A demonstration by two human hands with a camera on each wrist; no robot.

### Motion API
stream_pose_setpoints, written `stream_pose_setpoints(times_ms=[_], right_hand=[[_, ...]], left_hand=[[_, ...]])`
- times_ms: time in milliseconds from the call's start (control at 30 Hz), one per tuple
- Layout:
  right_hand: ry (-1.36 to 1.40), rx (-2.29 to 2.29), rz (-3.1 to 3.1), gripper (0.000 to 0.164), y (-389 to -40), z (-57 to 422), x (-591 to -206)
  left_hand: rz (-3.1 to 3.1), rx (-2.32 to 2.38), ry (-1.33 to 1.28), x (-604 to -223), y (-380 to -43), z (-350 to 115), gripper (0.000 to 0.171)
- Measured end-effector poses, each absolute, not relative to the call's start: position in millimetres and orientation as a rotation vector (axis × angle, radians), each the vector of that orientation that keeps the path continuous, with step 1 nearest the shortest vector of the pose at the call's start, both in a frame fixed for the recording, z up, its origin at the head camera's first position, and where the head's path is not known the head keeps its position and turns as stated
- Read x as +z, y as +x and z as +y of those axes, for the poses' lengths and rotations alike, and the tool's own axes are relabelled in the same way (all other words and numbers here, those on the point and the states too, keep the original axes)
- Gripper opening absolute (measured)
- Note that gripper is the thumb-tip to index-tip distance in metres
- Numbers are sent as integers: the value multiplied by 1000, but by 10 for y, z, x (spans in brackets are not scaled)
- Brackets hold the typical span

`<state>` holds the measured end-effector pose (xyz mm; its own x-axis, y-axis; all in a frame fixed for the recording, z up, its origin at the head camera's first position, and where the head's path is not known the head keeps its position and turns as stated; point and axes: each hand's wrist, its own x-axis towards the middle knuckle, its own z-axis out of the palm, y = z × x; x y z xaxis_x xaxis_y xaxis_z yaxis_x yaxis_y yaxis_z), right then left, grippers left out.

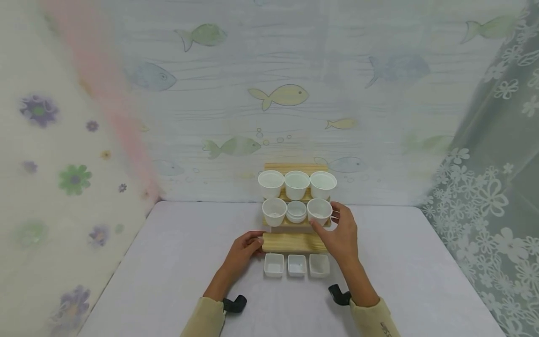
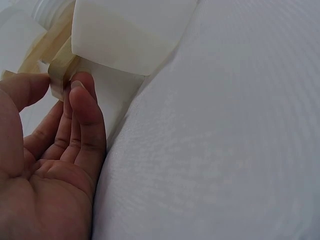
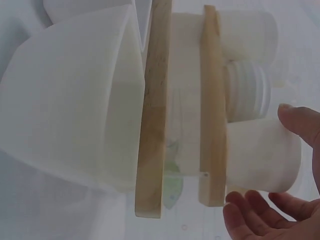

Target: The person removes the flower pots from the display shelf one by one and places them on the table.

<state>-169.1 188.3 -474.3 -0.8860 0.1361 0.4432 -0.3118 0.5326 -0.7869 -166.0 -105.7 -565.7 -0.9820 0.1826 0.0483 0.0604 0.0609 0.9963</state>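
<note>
My left hand (image 1: 244, 252) pinches the left end of the lowest wooden shelf board (image 1: 294, 242), thumb on one face and fingertips on the other in the left wrist view. On the middle shelf, the rightmost white cup (image 3: 262, 155) lies between the thumb and fingers of my right hand (image 1: 343, 234). Beside that cup are a short ribbed white cup (image 1: 296, 211) and a taller white cup (image 1: 274, 211). Three more white cups, among them a middle one (image 1: 297, 185), fill the top shelf.
In front of the lowest board stand three small square white dishes, at left (image 1: 274, 265), middle (image 1: 296, 265) and right (image 1: 319, 266). The stand sits by the back edge of the white-covered table (image 1: 202, 234), close to the fish-patterned curtain (image 1: 252, 70).
</note>
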Motion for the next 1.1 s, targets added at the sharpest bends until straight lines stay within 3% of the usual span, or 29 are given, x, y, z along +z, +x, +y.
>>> stream_pose_setpoints(times_ms=[1100], right_hand=[[202, 1308, -2265, 72, -1730, 1902, -4782]], left_hand=[[2221, 2079, 260, -5680, -1679, -1076, 35]])
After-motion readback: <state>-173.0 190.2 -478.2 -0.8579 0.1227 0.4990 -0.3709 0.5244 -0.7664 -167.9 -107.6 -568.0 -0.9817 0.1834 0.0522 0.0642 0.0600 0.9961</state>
